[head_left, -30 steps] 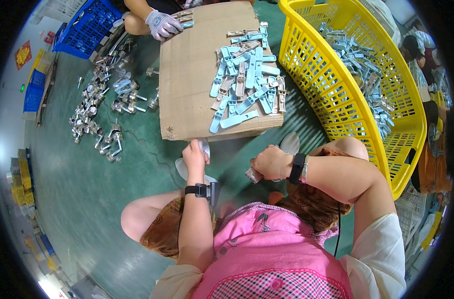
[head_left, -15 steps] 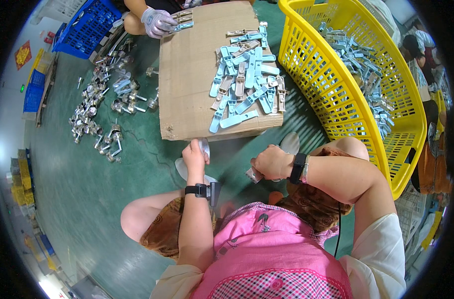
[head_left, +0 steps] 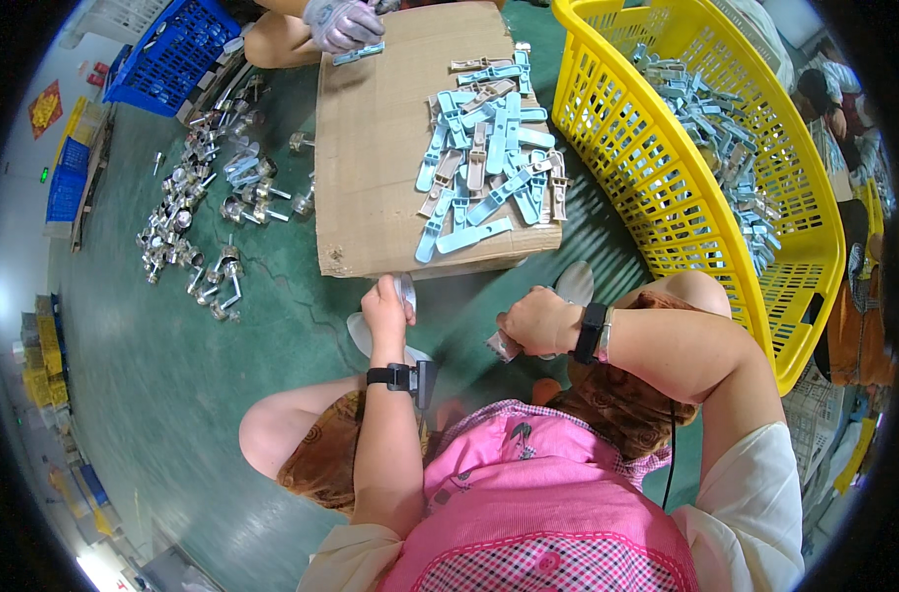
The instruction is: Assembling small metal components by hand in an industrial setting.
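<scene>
My left hand (head_left: 384, 312) is closed round a shiny, round-edged metal part (head_left: 405, 289), just off the near edge of a cardboard box (head_left: 371, 187). To its right, my right hand (head_left: 540, 322) is a closed fist. A short greyish-beige piece (head_left: 502, 345) sticks out of it toward the lower left; its other end is hidden in the fingers. On the box's right half lies a heap of light-blue and beige plastic handles (head_left: 499, 136).
At the right stands a yellow basket (head_left: 617, 148) with many similar handles inside. Metal cup-like parts with stems (head_left: 178, 212) lie scattered on the green floor at left. A co-worker's gloved hand (head_left: 343, 25) is over the box's far left corner, by a blue handle (head_left: 359, 53).
The co-worker's gloved hand has shifted up and right over the pieces at the far corner, where mainly one blue handle now shows. My hands stay in place.
</scene>
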A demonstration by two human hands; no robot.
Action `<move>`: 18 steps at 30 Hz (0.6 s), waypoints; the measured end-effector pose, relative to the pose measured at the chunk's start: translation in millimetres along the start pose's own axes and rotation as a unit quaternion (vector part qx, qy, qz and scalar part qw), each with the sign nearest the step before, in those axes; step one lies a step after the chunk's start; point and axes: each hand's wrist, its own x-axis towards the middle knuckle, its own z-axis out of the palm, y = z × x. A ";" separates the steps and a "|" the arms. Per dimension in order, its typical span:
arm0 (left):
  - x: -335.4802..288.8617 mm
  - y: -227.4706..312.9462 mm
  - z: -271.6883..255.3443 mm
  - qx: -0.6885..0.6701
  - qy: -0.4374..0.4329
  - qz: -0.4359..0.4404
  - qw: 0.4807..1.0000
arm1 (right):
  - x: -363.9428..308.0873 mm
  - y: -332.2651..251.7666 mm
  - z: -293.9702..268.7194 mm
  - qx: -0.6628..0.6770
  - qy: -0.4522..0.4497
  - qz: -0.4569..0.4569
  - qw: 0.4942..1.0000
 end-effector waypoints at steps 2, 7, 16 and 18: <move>0.4 -0.5 -0.3 -0.003 0.000 0.000 1.000 | 0.0 -0.3 -0.4 0.005 0.003 0.005 1.000; -0.1 0.5 0.8 0.000 0.000 -0.002 1.000 | 0.9 0.8 1.0 0.003 0.000 0.001 1.000; -1.6 2.7 0.6 0.008 0.001 -0.002 1.000 | 1.0 1.1 2.7 -0.005 0.001 -0.001 1.000; -1.2 1.6 0.1 0.009 0.001 -0.002 1.000 | 0.6 0.5 1.8 -0.005 0.001 0.000 1.000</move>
